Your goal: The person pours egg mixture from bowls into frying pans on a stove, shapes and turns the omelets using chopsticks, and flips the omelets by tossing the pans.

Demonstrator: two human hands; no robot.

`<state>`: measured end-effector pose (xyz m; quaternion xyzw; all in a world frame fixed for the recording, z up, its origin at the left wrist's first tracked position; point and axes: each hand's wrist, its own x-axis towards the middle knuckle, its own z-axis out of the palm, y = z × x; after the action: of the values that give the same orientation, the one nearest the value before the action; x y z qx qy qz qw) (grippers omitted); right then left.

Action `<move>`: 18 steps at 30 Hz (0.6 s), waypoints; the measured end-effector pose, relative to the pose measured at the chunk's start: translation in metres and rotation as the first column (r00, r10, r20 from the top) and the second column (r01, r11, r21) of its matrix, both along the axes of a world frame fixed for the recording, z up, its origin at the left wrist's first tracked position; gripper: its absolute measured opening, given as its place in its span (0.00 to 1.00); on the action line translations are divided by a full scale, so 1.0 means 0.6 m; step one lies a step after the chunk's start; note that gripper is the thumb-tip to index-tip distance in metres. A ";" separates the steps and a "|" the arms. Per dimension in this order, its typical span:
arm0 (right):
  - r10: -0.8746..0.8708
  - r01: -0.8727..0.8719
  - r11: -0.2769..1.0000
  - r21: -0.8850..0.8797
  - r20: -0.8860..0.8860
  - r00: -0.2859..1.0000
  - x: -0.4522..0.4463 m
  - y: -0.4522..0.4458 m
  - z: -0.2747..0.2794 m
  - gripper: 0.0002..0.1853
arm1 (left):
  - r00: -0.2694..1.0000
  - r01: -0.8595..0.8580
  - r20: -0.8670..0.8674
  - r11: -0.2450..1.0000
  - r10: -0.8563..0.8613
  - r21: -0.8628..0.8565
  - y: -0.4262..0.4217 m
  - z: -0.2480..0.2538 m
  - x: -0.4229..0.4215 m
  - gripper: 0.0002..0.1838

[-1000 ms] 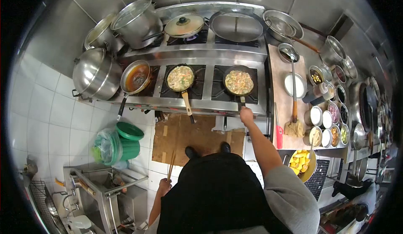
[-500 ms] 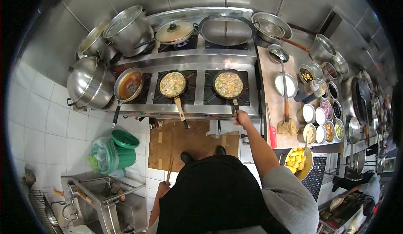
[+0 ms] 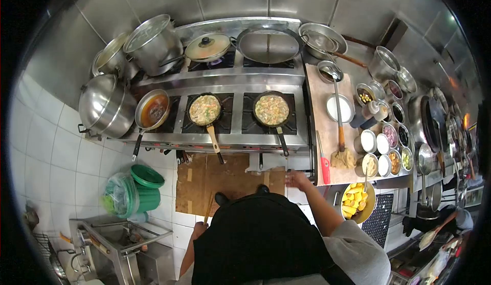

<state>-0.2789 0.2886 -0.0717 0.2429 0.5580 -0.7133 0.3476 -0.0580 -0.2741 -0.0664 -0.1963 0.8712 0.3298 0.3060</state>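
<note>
My left hand is closed around long wooden chopsticks, held low at my side. My right hand is in the air in front of the stove, fingers stretched out and holding nothing. It is nearest to the dark handle of the right frying pan, a short gap below its end. In that pan lies a round, egg-like mixture with orange and green bits. A similar mixture fills the middle frying pan, which has a light wooden handle with a dark end.
A pan of brown liquid sits on the left burner. Behind are a lidded pan, a wide pan and tall pots. To the right, a counter bears a ladle, sauce bottles and ingredient bowls. Yellow pieces fill a bowl below.
My right hand has let go of the right frying pan's handle and drawn back toward me, fingers opening. The left hand still holds the chopsticks. The view has shifted slightly.
</note>
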 end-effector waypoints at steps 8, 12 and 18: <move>-0.089 0.090 0.996 -0.004 -0.197 0.976 -0.200 -0.040 0.100 0.19 | 0.926 -0.368 0.149 0.919 0.348 0.140 0.064 0.166 -0.054 0.10; -0.199 0.205 0.978 0.030 -0.149 0.969 -0.245 -0.073 0.096 0.14 | 0.927 -0.365 0.140 0.924 0.349 0.114 0.071 0.171 -0.036 0.10; 0.559 -0.044 0.601 0.798 -0.380 0.737 -0.255 -0.073 0.048 0.12 | 0.989 -0.121 0.073 0.990 0.127 -0.074 0.032 0.035 0.072 0.17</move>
<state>-0.4317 0.2447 -0.0427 0.0206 0.9120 -0.3833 0.1448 -0.0148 -0.2548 -0.0451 -0.2734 0.8557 0.3098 0.3116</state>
